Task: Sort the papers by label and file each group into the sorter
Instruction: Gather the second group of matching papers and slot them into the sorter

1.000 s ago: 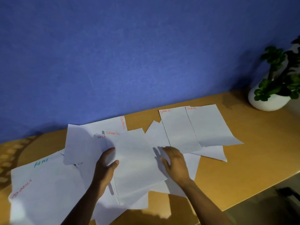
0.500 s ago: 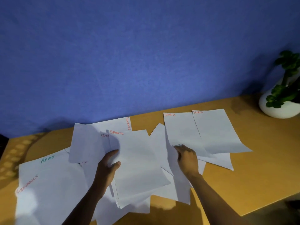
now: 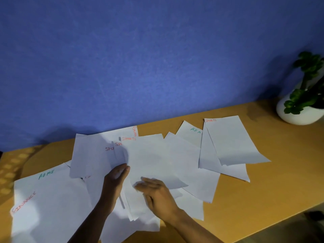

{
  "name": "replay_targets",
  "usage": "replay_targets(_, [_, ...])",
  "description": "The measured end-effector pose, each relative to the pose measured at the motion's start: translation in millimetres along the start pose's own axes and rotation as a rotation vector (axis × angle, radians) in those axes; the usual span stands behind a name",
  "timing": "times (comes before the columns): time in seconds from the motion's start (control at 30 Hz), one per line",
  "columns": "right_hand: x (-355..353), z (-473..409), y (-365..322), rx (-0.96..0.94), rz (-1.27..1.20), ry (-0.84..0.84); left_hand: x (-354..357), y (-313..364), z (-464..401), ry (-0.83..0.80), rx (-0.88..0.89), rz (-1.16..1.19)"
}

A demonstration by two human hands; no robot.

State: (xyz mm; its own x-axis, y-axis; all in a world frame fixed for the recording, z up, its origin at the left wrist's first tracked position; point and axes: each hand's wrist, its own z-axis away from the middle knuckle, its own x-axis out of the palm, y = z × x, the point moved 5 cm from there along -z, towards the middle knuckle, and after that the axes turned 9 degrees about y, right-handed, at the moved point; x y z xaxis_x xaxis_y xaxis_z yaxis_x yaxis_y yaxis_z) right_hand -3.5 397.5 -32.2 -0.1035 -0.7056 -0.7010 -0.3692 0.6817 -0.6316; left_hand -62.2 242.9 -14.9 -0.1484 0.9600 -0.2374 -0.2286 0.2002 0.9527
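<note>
I am looking down at a wooden desk set against a blue wall, with white papers scattered loosely across it, many overlapping. My left hand is gripping a small stack of sheets marked SPORTS in red, thumb pressing on the top sheet's left edge and the other fingers hidden underneath. My right hand is lying just beside it at the stack's lower edge, fingers held loosely together and pointing left; I cannot tell whether they are pinching a sheet or only resting on it. To my left, a sheet marked ADMI in green is sitting partly under one marked FINANCE in red. Behind the stack, another FINANCE sheet is lying sideways near the wall. To my right, a green ADM sheet is peeking out beside a lone SPORTS sheet. A potted plant is standing at the far right corner. No sorter is appearing in view.
</note>
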Motion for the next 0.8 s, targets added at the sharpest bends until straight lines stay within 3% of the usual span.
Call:
replay_targets(0.1, [5, 1, -4, -0.043, -0.101, -0.064, -2, 9, 5, 0.041, 0.094, -0.115])
replay_targets(0.2, [3, 0, 1, 0.093, -0.221, -0.162, -5, 6, 3, 0.052, 0.191, -0.268])
replay_targets(0.3, [-26, -13, 19, 0.16, -0.231, -0.029, -4, 2, 0, 0.036, 0.155, -0.236])
replay_targets(0.4, [-71, -18, 51, 0.132, -0.075, 0.27, -2, -3, -3, 0.054, 0.11, -0.201])
replay_targets(0.5, [-114, -3, 110, 0.455, 0.215, 0.429, -1, -5, -4, 0.046, 0.109, -0.185])
replay_targets(0.6, [-145, 20, 155, 0.641, 0.5, 0.418, -1, -8, -5, 0.041, 0.101, -0.176])
replay_targets(0.8, [-174, 51, 204, 0.876, 0.677, 0.167, -1, -16, -8, 0.03, 0.067, -0.169])
